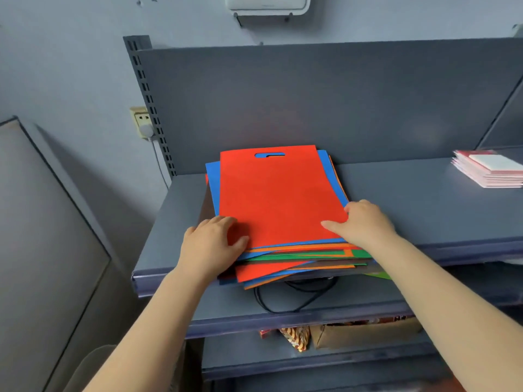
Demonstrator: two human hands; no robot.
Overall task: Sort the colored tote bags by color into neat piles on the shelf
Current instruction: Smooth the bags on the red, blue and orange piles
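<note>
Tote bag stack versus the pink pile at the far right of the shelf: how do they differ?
The tote bag stack mixes red, blue, orange and green; the pink pile is nearly one colour. The tote stack is fanned and overhangs the shelf edge; the pink pile sits squarer, farther back. Both hands touch the totes; none touches the pink pile. Both are flat stacks on that shelf.

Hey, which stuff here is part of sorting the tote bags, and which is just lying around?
Part of the job:
- red tote bag, top of the pile
- mixed-color bag pile
- shelf
- left hand and right hand on the pile

Just lying around:
- pink booklet stack
- black cable
- cardboard box
</note>
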